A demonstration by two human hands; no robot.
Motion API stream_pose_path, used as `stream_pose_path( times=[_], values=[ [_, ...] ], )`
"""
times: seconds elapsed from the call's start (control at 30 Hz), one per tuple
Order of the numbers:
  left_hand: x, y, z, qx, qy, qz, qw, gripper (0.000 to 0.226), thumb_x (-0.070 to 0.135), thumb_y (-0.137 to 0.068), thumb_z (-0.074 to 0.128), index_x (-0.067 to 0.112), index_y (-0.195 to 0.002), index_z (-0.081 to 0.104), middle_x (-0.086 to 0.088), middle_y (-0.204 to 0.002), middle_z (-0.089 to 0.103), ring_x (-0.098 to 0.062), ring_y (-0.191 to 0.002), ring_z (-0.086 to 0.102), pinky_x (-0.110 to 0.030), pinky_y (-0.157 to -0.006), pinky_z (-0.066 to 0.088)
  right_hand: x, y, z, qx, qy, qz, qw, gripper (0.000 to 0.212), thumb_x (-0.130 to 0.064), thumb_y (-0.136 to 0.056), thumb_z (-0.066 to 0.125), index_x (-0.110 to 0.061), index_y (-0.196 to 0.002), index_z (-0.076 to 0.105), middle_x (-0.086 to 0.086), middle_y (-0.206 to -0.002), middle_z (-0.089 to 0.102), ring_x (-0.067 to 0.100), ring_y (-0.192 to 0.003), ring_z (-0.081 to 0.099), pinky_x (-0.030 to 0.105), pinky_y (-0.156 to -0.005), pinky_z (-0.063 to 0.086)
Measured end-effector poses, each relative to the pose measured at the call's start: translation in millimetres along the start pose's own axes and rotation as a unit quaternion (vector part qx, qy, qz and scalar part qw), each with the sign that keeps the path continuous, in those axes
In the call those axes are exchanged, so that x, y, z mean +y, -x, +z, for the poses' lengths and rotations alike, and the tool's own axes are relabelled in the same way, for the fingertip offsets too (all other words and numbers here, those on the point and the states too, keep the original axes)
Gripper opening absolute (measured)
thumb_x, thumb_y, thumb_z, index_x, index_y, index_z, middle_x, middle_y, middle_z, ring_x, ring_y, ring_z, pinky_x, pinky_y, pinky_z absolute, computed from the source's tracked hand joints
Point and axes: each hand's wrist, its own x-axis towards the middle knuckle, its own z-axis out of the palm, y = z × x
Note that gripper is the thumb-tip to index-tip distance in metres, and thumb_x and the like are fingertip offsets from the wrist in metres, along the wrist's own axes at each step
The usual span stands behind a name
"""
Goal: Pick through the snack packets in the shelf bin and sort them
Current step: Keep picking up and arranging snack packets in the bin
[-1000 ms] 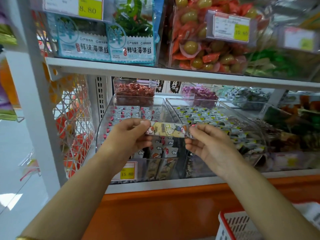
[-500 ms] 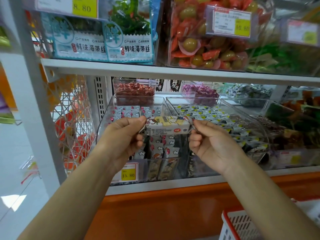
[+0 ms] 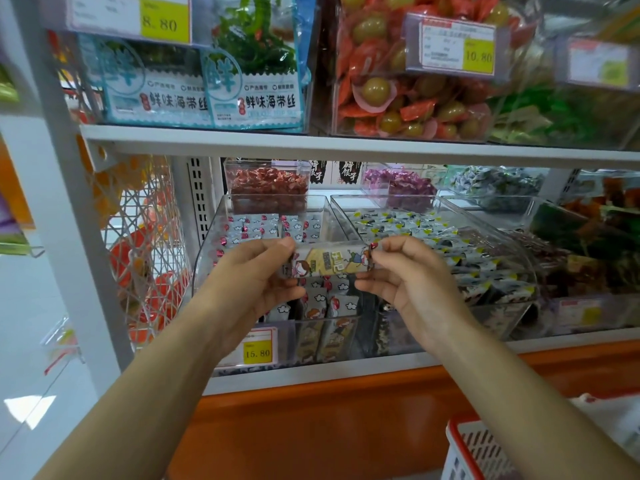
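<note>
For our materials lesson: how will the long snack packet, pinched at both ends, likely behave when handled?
Probably fairly stiff: the snack packet spans straight between the left hand and right hand without sagging. Likely light: fingertip pinches at its ends carry it. Its smooth printed wrapper may be slippery.

A glossy printed plastic packet sits above a clear, shiny plastic bin. The shelf over the bin looks like smooth, matt white-painted metal. Right of the bin and lower, a basket of white plastic lattice.

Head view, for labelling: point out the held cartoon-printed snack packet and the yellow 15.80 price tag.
Cartoon-printed snack packet [image 3: 330, 261], head view, wrapper middle.
Yellow 15.80 price tag [image 3: 257, 353], head view, digits.
</note>
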Motion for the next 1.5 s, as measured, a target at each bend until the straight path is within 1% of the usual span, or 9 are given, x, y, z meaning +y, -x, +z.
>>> stream_pose_path(
  times=[0.27, 0.4, 0.6, 0.7, 0.83, 0.97, 1.2, 1.37, 1.5],
  values=[
    [-3.1, -1.0, 3.6, -0.045, -0.057, 0.017, 0.997, 0.027, 0.007, -0.086, 0.059, 0.004, -0.112, 0.064, -0.013, -0.106, 0.069, -0.021, -0.097, 0.067, -0.02, -0.076, 0.056, 5.8, 0.7, -2.4, 0.015, 0.091, -0.044, 0.995, 0.004, -0.012, -0.087, 0.062, -0.009, -0.087, 0.06, 0.002, -0.081, 0.066, 0.012, -0.077, 0.069, 0.031, -0.065, 0.059],
    [-3.0, -0.7, 4.8, -0.04, -0.058, 0.03, 0.997, 0.026, 0.002, -0.084, 0.06, 0.009, -0.108, 0.065, -0.009, -0.101, 0.071, -0.017, -0.089, 0.07, -0.017, -0.072, 0.055, 6.7, 1.4, -3.6, -0.003, 0.163, -0.065, 0.984, 0.006, -0.022, -0.084, 0.066, -0.021, -0.086, 0.072, -0.002, -0.084, 0.07, 0.02, -0.091, 0.067, 0.04, -0.08, 0.056],
    [-2.5, 3.6, 5.6, -0.045, -0.14, 0.057, 0.988, 0.027, 0.004, -0.084, 0.062, 0.023, -0.102, 0.067, -0.011, -0.105, 0.067, -0.021, -0.092, 0.068, -0.025, -0.084, 0.055, 7.2, 3.4, -1.7, 0.02, 0.172, -0.086, 0.981, 0.014, -0.018, -0.086, 0.064, -0.014, -0.074, 0.069, -0.002, -0.071, 0.068, 0.018, -0.075, 0.068, 0.033, -0.063, 0.059],
    [-2.8, 5.8, 7.9, -0.047, -0.221, 0.082, 0.971, 0.028, 0.008, -0.082, 0.066, 0.028, -0.102, 0.067, -0.005, -0.099, 0.067, -0.017, -0.09, 0.066, -0.016, -0.072, 0.053, 7.5, 1.9, -2.7, 0.056, 0.244, -0.117, 0.961, 0.025, -0.024, -0.087, 0.064, -0.009, -0.068, 0.064, 0.008, -0.066, 0.062, 0.025, -0.07, 0.063, 0.042, -0.064, 0.055],
    [-4.1, 6.3, 12.9, -0.046, -0.191, 0.057, 0.979, 0.011, 0.011, -0.084, 0.064, 0.01, -0.095, 0.065, -0.011, -0.097, 0.068, -0.019, -0.083, 0.069, -0.022, -0.071, 0.057, 7.9, 3.2, -1.5, 0.052, 0.287, -0.152, 0.944, 0.029, -0.025, -0.087, 0.064, -0.011, -0.061, 0.061, -0.008, -0.051, 0.05, 0.003, -0.049, 0.045, 0.019, -0.051, 0.037],
    [-4.1, 3.5, 9.0, -0.033, -0.251, 0.076, 0.964, 0.01, 0.016, -0.082, 0.067, 0.007, -0.079, 0.066, -0.007, -0.082, 0.07, -0.015, -0.071, 0.068, -0.019, -0.06, 0.056, 8.8, 6.0, -0.9, 0.022, 0.31, -0.179, 0.934, 0.033, -0.023, -0.087, 0.064, 0.003, -0.067, 0.062, 0.01, -0.054, 0.045, 0.008, -0.05, 0.039, 0.02, -0.051, 0.031],
    [1.6, 0.4, -3.8, -0.059, -0.338, 0.102, 0.934, 0.023, 0.024, -0.082, 0.064, 0.006, -0.069, 0.072, 0.0, -0.069, 0.071, -0.015, -0.06, 0.067, -0.017, -0.055, 0.054, 9.0, 6.5, -0.6, -0.008, 0.308, -0.163, 0.937, 0.032, -0.024, -0.088, 0.063, 0.002, -0.07, 0.066, 0.024, -0.067, 0.058, 0.03, -0.062, 0.054, 0.038, -0.058, 0.041],
    [1.2, 0.4, -4.8, -0.043, -0.346, 0.117, 0.93, 0.023, 0.019, -0.085, 0.063, 0.008, -0.067, 0.071, 0.003, -0.069, 0.071, -0.015, -0.054, 0.065, -0.017, -0.052, 0.053, 9.9, 6.8, 1.0, -0.013, 0.305, -0.159, 0.939, 0.033, -0.025, -0.087, 0.063, -0.002, -0.065, 0.065, 0.017, -0.058, 0.055, 0.016, -0.054, 0.048, 0.032, -0.053, 0.036],
    [-0.8, 1.2, -1.6, -0.044, -0.339, 0.116, 0.933, 0.017, 0.026, -0.085, 0.062, 0.013, -0.076, 0.07, 0.0, -0.071, 0.07, -0.015, -0.063, 0.067, -0.022, -0.057, 0.057, 10.6, 4.6, -0.5, 0.005, 0.279, -0.141, 0.95, 0.039, -0.027, -0.087, 0.063, 0.005, -0.065, 0.06, 0.026, -0.063, 0.053, 0.032, -0.06, 0.055, 0.046, -0.062, 0.047]
  ],
)
